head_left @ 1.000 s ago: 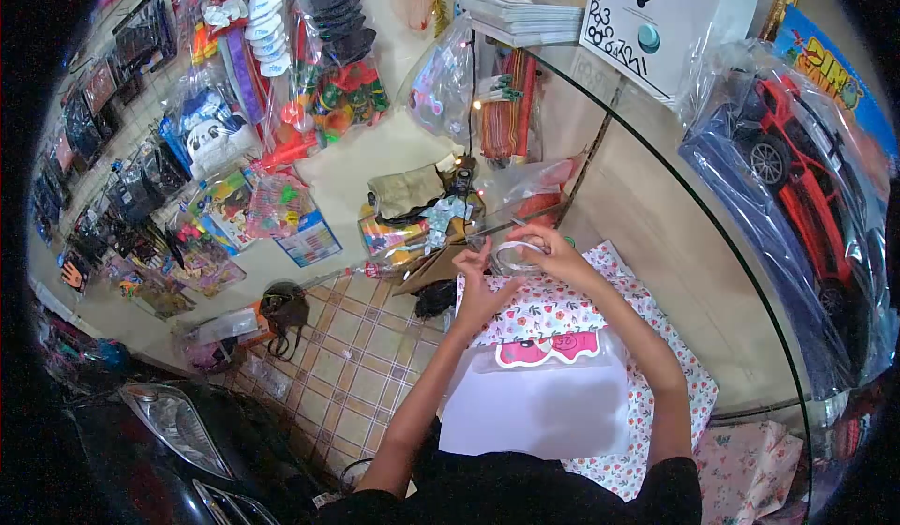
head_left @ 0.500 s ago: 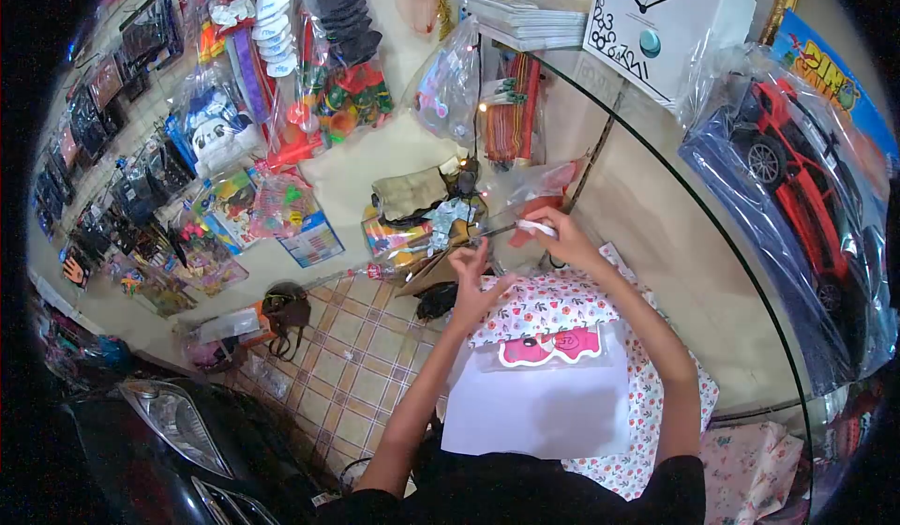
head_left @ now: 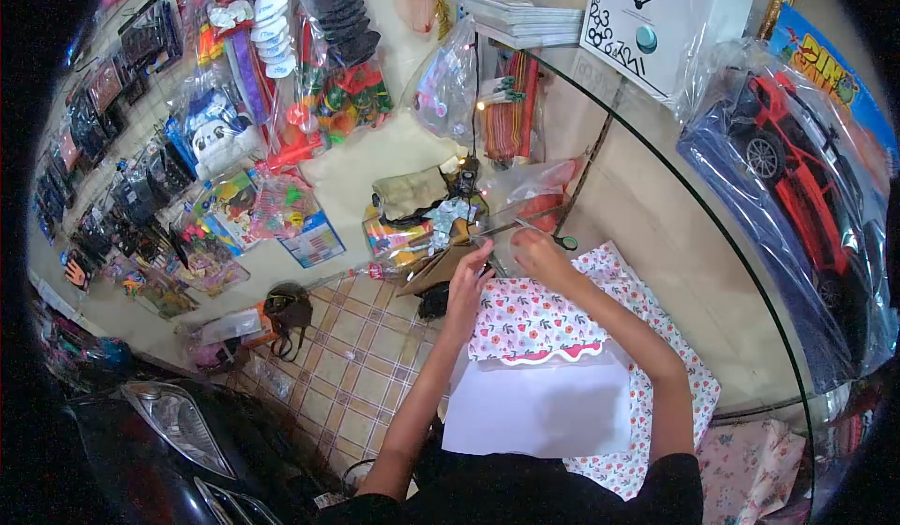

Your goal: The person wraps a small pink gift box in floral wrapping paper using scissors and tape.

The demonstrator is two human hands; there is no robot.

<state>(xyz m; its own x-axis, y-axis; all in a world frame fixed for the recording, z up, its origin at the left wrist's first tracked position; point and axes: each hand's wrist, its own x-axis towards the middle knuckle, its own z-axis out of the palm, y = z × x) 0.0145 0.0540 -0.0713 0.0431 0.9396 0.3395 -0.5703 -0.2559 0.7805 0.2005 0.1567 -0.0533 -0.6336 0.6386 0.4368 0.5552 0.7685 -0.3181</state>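
Floral wrapping paper [head_left: 534, 319] lies on the counter in front of me, its near flap folded over a pink, white-edged item [head_left: 562, 353] in clear plastic. Below this is a plain white sheet [head_left: 539, 408]. At the flap's upper left, my left hand [head_left: 464, 291] is open, with a gap between thumb and fingers. My right hand [head_left: 542, 258] is above the flap's far edge, its fingers curled and slightly blurred; what they hold is hidden. Just past it lie scissors [head_left: 566, 242] with a green handle.
A glass edge [head_left: 698, 187] curves along the right. Beyond it are a bagged red toy car [head_left: 797, 178] and a white clock box [head_left: 656, 28]. Packaged goods [head_left: 337, 94] hang at the left. A dark motorbike [head_left: 178, 441] stands at lower left.
My right hand has moved down and left; the white thing seen in it is no longer visible. My left hand has shifted lower. The floral flap covers more of the pink item.
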